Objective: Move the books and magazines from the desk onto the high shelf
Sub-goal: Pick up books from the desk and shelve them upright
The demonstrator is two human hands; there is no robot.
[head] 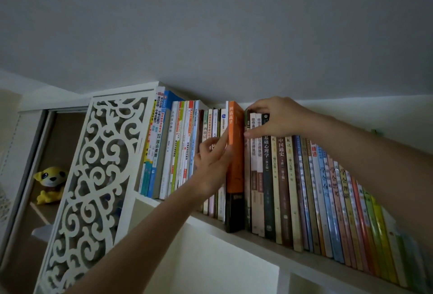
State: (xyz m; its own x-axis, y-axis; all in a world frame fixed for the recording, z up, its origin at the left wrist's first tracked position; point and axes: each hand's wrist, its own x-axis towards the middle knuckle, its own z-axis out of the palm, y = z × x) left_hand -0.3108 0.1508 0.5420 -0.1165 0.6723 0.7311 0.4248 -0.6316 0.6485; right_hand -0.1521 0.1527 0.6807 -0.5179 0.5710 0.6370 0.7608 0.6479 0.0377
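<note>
Both hands are raised to the high shelf (210, 220). Between them the orange book (235, 153) stands upright, long axis vertical, partly proud of the row. Its left face is pressed by the straight fingers of the left hand (212, 160). The books just right of it (269, 176) are gripped at their tops by the curled right hand (274, 118), apparently to hold a gap. A push straight back seems required, the left hand being nearer.
</note>
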